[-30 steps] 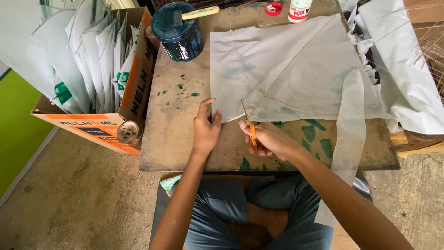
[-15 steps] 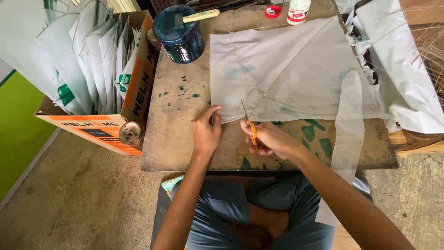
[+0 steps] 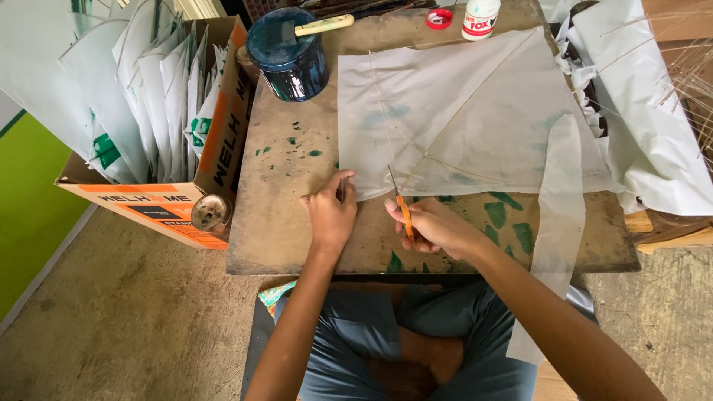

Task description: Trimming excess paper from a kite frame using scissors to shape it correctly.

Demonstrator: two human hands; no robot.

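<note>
A white translucent paper sheet [image 3: 475, 111] with thin sticks crossing it lies spread on a worn wooden board [image 3: 286, 223]. My left hand [image 3: 330, 215] pinches the sheet's near left corner against the board. My right hand [image 3: 434, 226] grips orange-handled scissors [image 3: 399, 200], blades pointing away from me into the sheet's near edge. A long white paper strip [image 3: 557, 223] hangs over the sheet's right side and off the board's front edge, past my right arm.
A dark blue tin [image 3: 288, 52] with a brush across it stands at the board's far left. A white glue bottle [image 3: 479, 16] and red cap [image 3: 440, 18] sit at the back. A cardboard box [image 3: 215, 156] of folded white paper is left; crumpled white paper [image 3: 653, 119] and thin sticks lie right.
My left hand has shifted slightly along the sheet's near left corner. The scissors stay at the near edge, blades in the paper. The view has tilted a little.
</note>
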